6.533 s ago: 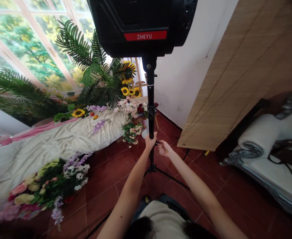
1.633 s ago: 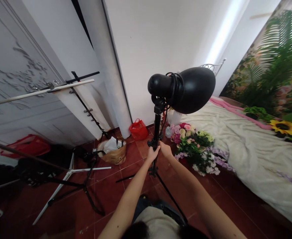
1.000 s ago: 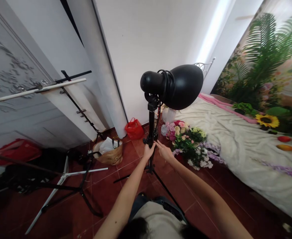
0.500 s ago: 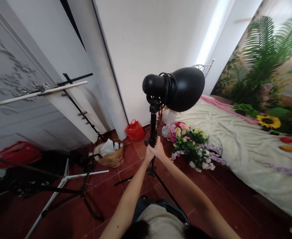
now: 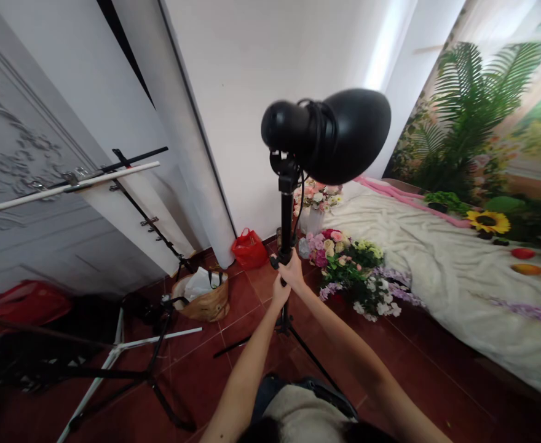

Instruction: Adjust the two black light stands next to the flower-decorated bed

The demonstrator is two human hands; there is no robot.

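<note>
A black studio lamp (image 5: 358,132) with a wide bowl-shaped shade and a cable coiled round its neck sits on top of a black light stand (image 5: 287,212). My right hand (image 5: 293,271) is wrapped round the pole close under a clamp knob (image 5: 275,261). Just below it, my left hand (image 5: 280,293) grips the same pole, its fingers partly hidden. Near the floor the stand's legs (image 5: 311,360) spread out, one running toward my body. The shade points to the right.
Flower bunches (image 5: 344,252) lie right of the stand, beside a low bed with a cream cover (image 5: 427,246). A red bag (image 5: 249,249) and a woven basket (image 5: 213,301) stand to the left. Further left are tripod legs (image 5: 155,375) and a white crossbar (image 5: 127,171) with clips.
The lamp has risen and looks larger, uncovering pink flowers behind the pole. My right hand has moved up relative to my left, which is now lower on the pole. The view has shifted slightly.
</note>
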